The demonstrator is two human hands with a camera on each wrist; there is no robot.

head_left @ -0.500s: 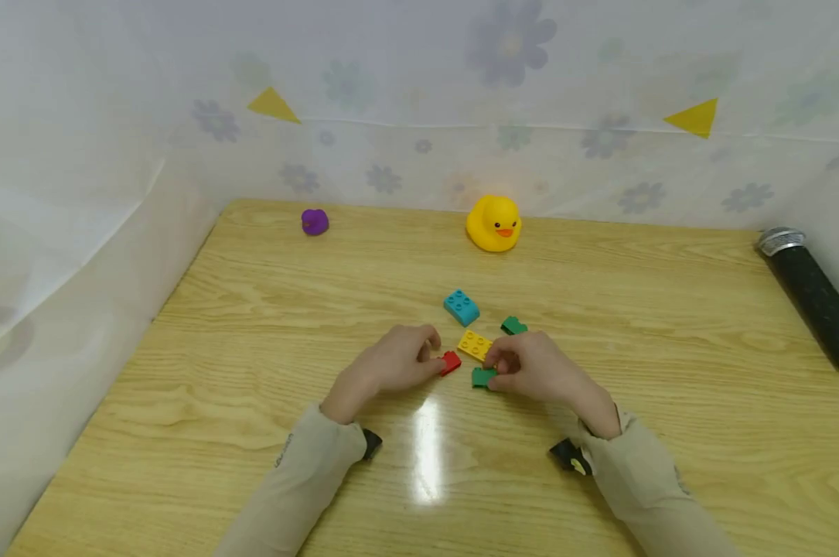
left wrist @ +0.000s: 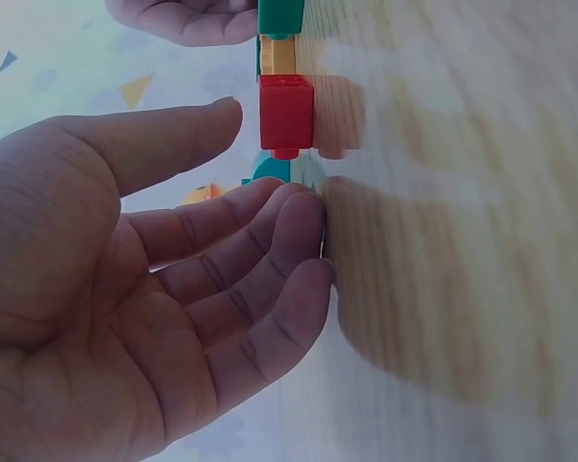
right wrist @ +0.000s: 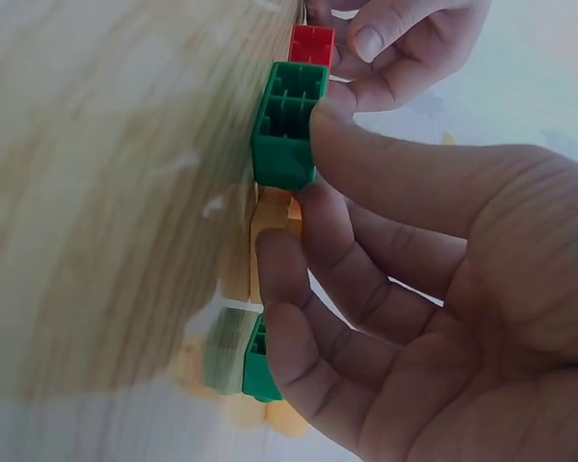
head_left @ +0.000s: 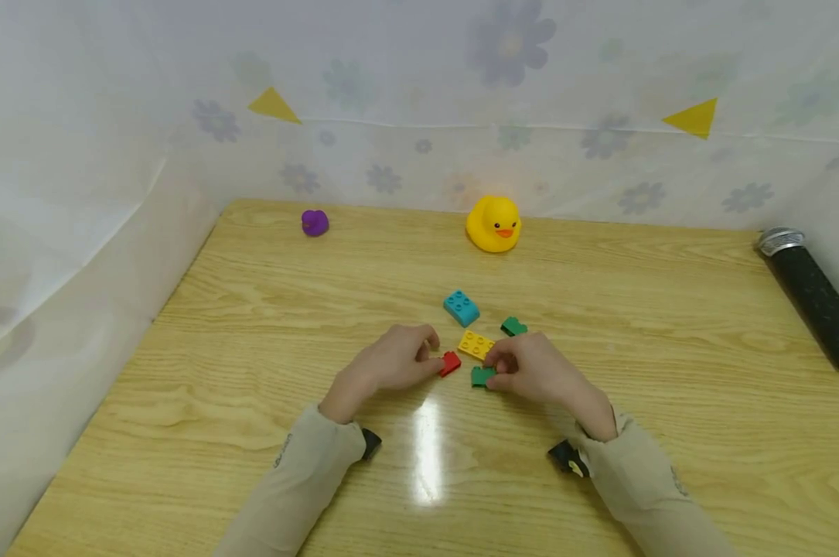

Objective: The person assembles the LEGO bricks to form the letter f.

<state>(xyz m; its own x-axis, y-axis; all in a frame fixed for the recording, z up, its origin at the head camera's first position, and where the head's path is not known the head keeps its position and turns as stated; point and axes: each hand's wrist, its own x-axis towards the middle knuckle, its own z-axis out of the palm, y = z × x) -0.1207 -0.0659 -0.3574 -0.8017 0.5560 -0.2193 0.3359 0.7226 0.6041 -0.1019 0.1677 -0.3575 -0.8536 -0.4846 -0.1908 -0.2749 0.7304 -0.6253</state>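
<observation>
Tabletop (head_left: 203,371): pale wood grain is running from side to side, and a bright reflection is shining between the sleeves (head_left: 315,456).
Left hand (head_left: 398,360): its fingers are curving loosely, thumb parted from them, holding nothing, just beside the red brick.
Red brick (head_left: 451,363): it is lying between the left thumb and the yellow brick.
Right hand (head_left: 533,367): its thumb and fingertips are hovering close about the near green brick; I cannot tell whether they are pinching it.
Near green brick (head_left: 482,377): it is lying on its side, showing its hollow underside.
Yellow brick (head_left: 473,345): its studs are facing up, its right end partly hiding behind the right hand.
Far green brick (head_left: 513,326): it is resting just past that hand.
Blue brick (head_left: 462,308): it is sitting studs up, beyond the yellow one.
Yellow duck (head_left: 492,224): it is sitting near the back edge.
Purple duck (head_left: 315,223): it is sitting well apart, farther left.
Microphone (head_left: 812,302): it is lying at the right, silver head pointing away.
Flowered sheet (head_left: 419,77): it is hanging behind, showing two yellow triangles (head_left: 274,105).
</observation>
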